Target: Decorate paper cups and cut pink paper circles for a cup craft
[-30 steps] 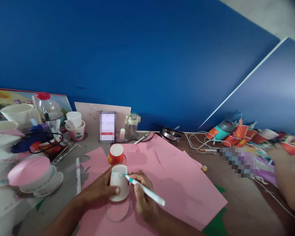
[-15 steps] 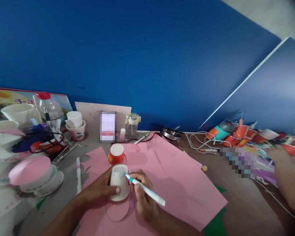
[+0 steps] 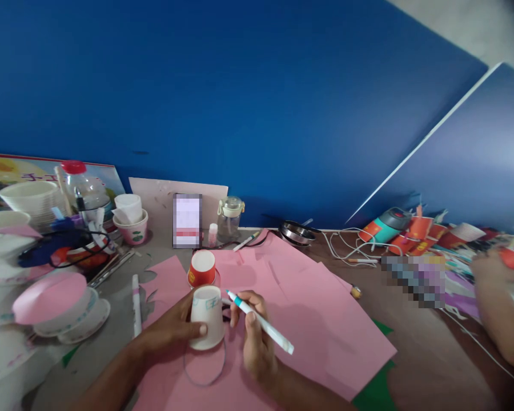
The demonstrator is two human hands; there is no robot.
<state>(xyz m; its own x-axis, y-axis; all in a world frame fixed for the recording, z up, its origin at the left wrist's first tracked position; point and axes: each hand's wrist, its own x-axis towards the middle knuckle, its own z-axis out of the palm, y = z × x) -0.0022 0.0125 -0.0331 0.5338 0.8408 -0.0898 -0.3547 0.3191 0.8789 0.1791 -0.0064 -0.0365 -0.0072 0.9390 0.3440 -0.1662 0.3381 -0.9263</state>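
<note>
Head view, from where I stand: left fingers [image 3: 198, 330] grasp an inverted white cup [image 3: 213, 324] over pink paper [image 3: 321, 325]; right fingers [image 3: 253, 301] grip a marker [image 3: 274, 334], tip just beside the cup. Drawing teal outlines [image 3: 212, 303] seems in hand; another stroke would call for keeping the cup steady.

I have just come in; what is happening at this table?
One person's left hand holds an upside-down white paper cup with teal drawn marks near its top. The right hand holds a slim white marker with a teal collar, its tip apart from the cup. A round red paper cup stands just behind, and pink paper lies beneath the hands.
</note>
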